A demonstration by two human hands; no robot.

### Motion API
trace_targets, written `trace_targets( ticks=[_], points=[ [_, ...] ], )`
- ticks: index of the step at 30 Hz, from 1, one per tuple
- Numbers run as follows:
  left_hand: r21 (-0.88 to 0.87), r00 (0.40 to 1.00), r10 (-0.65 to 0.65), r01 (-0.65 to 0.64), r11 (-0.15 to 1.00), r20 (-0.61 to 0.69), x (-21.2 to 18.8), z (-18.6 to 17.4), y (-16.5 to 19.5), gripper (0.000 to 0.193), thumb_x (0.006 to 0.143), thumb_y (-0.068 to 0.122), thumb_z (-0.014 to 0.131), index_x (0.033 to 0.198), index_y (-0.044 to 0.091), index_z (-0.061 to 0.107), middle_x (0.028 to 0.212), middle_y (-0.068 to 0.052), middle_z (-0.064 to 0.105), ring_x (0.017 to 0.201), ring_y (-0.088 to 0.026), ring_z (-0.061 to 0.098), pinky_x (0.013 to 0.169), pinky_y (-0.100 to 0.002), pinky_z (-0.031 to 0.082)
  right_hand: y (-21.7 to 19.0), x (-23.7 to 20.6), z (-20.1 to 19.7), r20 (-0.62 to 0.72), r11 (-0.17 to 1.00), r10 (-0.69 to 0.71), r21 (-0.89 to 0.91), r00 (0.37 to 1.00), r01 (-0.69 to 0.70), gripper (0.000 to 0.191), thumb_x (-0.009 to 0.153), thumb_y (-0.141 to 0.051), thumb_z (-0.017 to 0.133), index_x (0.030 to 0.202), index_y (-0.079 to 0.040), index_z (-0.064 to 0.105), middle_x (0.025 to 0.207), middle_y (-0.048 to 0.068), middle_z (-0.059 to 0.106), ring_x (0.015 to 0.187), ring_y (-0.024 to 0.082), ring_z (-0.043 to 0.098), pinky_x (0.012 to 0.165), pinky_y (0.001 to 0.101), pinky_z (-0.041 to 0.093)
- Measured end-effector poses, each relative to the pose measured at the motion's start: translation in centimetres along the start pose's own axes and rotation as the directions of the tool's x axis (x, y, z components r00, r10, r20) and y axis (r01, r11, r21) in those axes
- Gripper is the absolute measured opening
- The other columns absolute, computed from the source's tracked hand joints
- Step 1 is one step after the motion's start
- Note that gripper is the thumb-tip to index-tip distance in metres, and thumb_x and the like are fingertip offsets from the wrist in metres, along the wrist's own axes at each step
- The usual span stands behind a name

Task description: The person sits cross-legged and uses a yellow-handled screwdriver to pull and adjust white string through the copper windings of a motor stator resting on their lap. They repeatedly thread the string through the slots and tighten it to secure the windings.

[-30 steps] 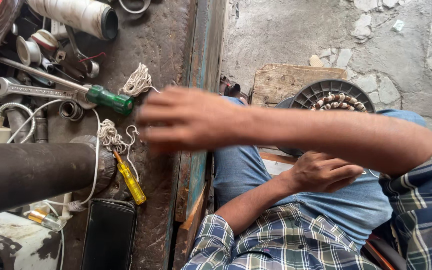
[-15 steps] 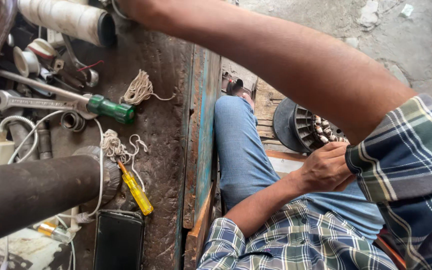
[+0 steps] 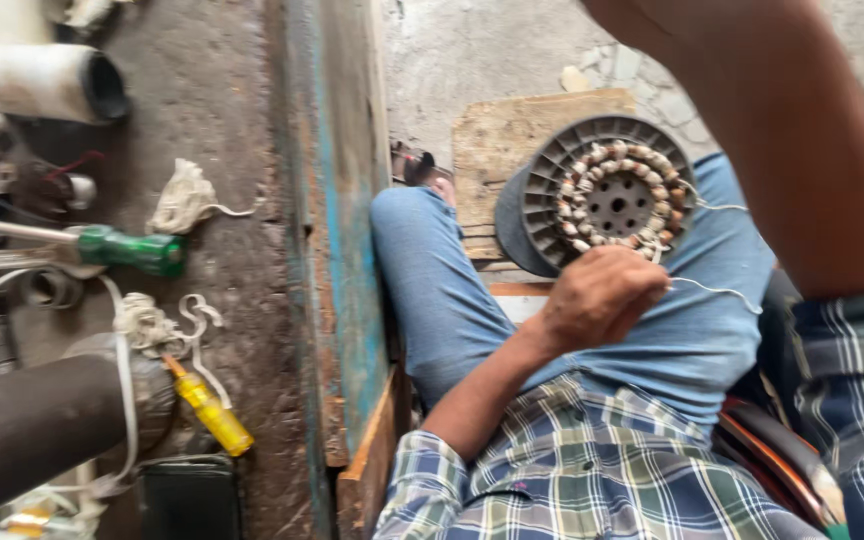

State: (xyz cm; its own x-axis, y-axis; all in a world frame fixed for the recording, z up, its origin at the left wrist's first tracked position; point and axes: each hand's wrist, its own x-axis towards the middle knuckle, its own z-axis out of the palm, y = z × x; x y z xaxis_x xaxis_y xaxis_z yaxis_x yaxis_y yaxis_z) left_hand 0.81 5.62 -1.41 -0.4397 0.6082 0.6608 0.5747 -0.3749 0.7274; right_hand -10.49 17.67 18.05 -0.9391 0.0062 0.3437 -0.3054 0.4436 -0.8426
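The round ribbed grey motor stator [image 3: 607, 195], ringed with pale wound coils, lies on the person's blue-jeaned lap, where the left hand [image 3: 600, 297] clenches its fingers on a thin wire [image 3: 717, 292]; the right hand is out of view.

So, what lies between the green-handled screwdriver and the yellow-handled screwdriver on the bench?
In the head view, a tangle of white string lies between the green-handled screwdriver and the yellow-handled screwdriver.

I see the motor stator [image 3: 612, 200] on the lap, right of the table [image 3: 242, 300] carrying two screwdrivers [image 3: 132, 250].
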Motion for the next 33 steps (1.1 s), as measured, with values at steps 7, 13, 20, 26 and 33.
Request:
trace_targets(
  ticks=[7, 13, 20, 26, 33],
  points=[
    [-0.355, 0.960, -0.274, 0.278, 0.893, 0.063, -0.8, -5.3, 0.8, 0.011, 0.097, 0.002, 0.072, 0.107, 0.002, 0.068, 0.090, -0.009, 0.070, 0.075, -0.019, 0.070, 0.061, -0.029, 0.056, 3.5, -23.0, -7.4, -0.343, 0.902, 0.218, -0.286, 0.914, -0.323, 0.068, 0.091, -0.022, 0.089, 0.144, 0.007, 0.058, 0.082, 0.009, 0.069, 0.066, 0.011, 0.065, 0.058, 0.0224, 0.050],
    [-0.274, 0.978, -0.206, 0.198, 0.941, -0.003, 0.5, -6.5, 0.9, 0.012, 0.093, 0.000, 0.074, 0.104, 0.000, 0.069, 0.082, -0.005, 0.067, 0.063, -0.008, 0.053, 0.053, -0.023, 0.038, 4.2, -35.7, -6.2, -0.364, 0.601, 0.158, -0.702, 0.918, -0.382, 0.071, 0.082, -0.023, 0.099, 0.136, 0.009, 0.064, 0.077, 0.012, 0.064, 0.066, 0.019, 0.065, 0.059, 0.0303, 0.052],
    [-0.361, 0.961, -0.222, 0.268, 0.893, 0.163, 6.5, -5.4, 0.4, 0.013, 0.110, 0.006, 0.067, 0.123, 0.003, 0.066, 0.102, -0.006, 0.069, 0.080, -0.010, 0.067, 0.068, -0.022, 0.054, 2.0, -36.4, -4.7, -0.321, 0.481, 0.188, -0.794, 0.928, -0.372, 0.067, 0.077, -0.034, 0.096, 0.125, 0.004, 0.069, 0.068, 0.008, 0.057, 0.060, 0.023, 0.060, 0.056, 0.0345, 0.048],
    [-0.312, 0.951, -0.022, 0.123, 0.942, 0.307, 10.7, -3.3, -0.8, 0.016, 0.115, 0.016, 0.062, 0.130, 0.009, 0.063, 0.104, -0.001, 0.069, 0.078, -0.004, 0.069, 0.067, -0.019, 0.057, 2.9, -38.3, -4.8, -0.287, 0.486, 0.262, -0.785, 0.921, -0.383, 0.072, 0.078, -0.039, 0.093, 0.131, 0.002, 0.069, 0.072, 0.006, 0.058, 0.063, 0.021, 0.061, 0.057, 0.0320, 0.048],
    [-0.285, 0.933, -0.021, 0.131, 0.950, 0.360, 12.2, -2.4, 0.0, 0.016, 0.116, 0.019, 0.063, 0.128, 0.009, 0.062, 0.100, 0.001, 0.067, 0.073, -0.003, 0.065, 0.064, -0.021, 0.053, 3.2, -38.5, -4.2, -0.292, 0.525, 0.364, -0.720, 0.884, -0.454, 0.075, 0.072, -0.032, 0.094, 0.132, 0.004, 0.069, 0.067, 0.006, 0.055, 0.059, 0.019, 0.057, 0.057, 0.0333, 0.046]
  ],
)
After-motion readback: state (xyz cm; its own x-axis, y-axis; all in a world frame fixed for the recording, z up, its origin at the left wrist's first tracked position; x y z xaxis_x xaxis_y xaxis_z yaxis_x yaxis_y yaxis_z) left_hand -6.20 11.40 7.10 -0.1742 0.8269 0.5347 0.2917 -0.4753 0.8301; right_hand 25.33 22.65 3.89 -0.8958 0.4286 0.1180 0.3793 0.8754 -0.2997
